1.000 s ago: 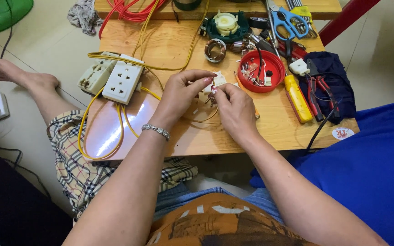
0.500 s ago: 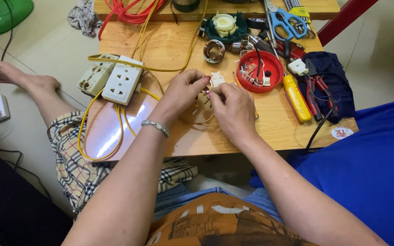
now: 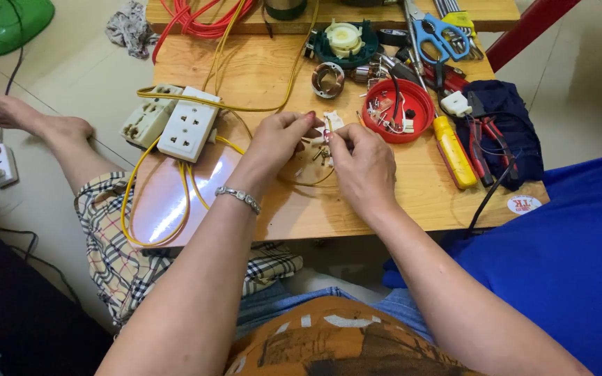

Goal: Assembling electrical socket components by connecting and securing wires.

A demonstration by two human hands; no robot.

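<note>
Both hands met over the middle of the wooden table (image 3: pixel 412 202). Left hand (image 3: pixel 281 139) was curled, fingertips pinched on a small white plastic part (image 3: pixel 332 122), wrist wearing a silver bracelet (image 3: pixel 239 198). Right hand (image 3: pixel 362 161) was curled too, thumb and forefinger gripping the same white part from the other side, so the piece sat between the two hands, just above the tabletop; what was under the fingers could not be made out. Small metal bits (image 3: pixel 320 154) lay on the wood right below the hands, by a thin yellow wire loop (image 3: pixel 308 182). Left of the hands: two white socket blocks (image 3: pixel 188 125) side by side, with yellow cable (image 3: pixel 149 230) looped off the table's front edge. Right of the hands: a red round lid (image 3: pixel 398 111) holding small parts, then a yellow-handled screwdriver (image 3: pixel 454 152), then red-handled pliers (image 3: pixel 481 143) on a dark blue cloth (image 3: pixel 510 129). Farther back: a round metal ring part (image 3: pixel 328 79), a green-and-cream round housing (image 3: pixel 343 40), blue-handled scissors (image 3: pixel 439 33), red and yellow wires (image 3: pixel 203 21). Another person's bare foot (image 3: pixel 29 122) rested on the floor to the left, near a white power strip (image 3: pixel 0 166). Blue fabric (image 3: pixel 566 264) filled the lower right.
</note>
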